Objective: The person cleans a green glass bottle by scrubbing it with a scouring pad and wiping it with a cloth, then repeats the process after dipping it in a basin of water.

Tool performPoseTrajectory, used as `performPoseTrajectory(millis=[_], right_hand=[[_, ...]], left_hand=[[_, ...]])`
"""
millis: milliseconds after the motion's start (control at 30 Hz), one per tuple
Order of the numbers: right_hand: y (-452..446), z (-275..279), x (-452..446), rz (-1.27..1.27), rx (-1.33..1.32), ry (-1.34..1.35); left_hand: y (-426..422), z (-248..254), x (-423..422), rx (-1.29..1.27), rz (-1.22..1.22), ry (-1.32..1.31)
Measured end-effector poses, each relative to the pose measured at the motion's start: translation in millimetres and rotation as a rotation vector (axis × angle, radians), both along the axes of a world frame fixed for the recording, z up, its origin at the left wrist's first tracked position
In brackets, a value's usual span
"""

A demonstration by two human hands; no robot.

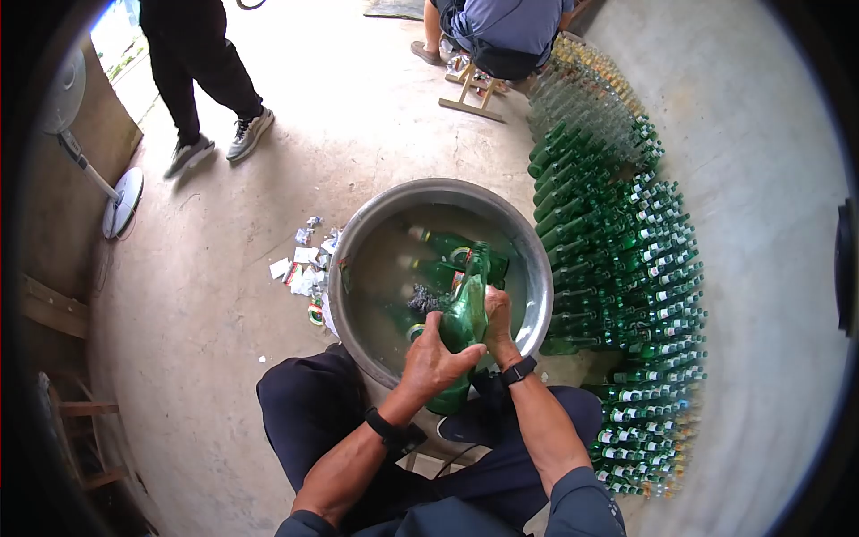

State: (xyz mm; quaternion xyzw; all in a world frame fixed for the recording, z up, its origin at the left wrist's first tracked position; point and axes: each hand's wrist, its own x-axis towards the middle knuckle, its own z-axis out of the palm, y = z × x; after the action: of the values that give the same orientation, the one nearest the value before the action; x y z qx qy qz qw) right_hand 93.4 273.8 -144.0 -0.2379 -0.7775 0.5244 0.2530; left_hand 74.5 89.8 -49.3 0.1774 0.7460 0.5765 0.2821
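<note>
A green glass bottle (464,313) is held over the near side of a round metal basin (365,213), its neck pointing away from me. My left hand (438,360) is wrapped round the bottle's lower body from the left. On the bottle's right side is my right hand (497,324), its fingers curled and partly hidden. Murky water fills the basin, where several green bottles (438,240) lie partly under the surface. A dark scouring pad (424,299) rests among them, just left of the held bottle.
Rows of green bottles (582,259) line the right wall. Torn labels (309,268) lie left of the basin. Beyond stand a person in dark trousers (192,63) and a fan (123,201); another person (510,36) sits on a wooden stool (472,100).
</note>
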Motion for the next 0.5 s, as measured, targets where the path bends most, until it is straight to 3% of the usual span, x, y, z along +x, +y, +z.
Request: performPoseTrajectory(millis=[133,200,267,333,467,500], right_hand=[[1.8,18.8,7.5,-0.076,0.061,-0.130],[2.2,31.1,11.4,-0.142,-0.336,-0.090],[-0.1,45.1,13.0,-0.177,-0.352,-0.120],[-10.5,70.6,8.6,-0.294,-0.670,0.089],[-23.0,96.1,22.6,-0.175,-0.597,0.207],[-23.6,98.4,25.8,-0.120,-0.682,0.111]], left_hand=[[-1.7,4.1,-5.3,0.171,0.033,-0.172],[-2.2,9.6,-6.4,0.080,0.042,-0.062],[-1.9,4.9,-5.5,0.119,0.063,-0.024],[0.1,-3.3,-6.2,0.114,0.081,-0.075],[1.5,-2.3,-6.7,0.049,0.151,-0.047],[1.3,-4.3,-6.8,0.050,0.149,-0.046]])
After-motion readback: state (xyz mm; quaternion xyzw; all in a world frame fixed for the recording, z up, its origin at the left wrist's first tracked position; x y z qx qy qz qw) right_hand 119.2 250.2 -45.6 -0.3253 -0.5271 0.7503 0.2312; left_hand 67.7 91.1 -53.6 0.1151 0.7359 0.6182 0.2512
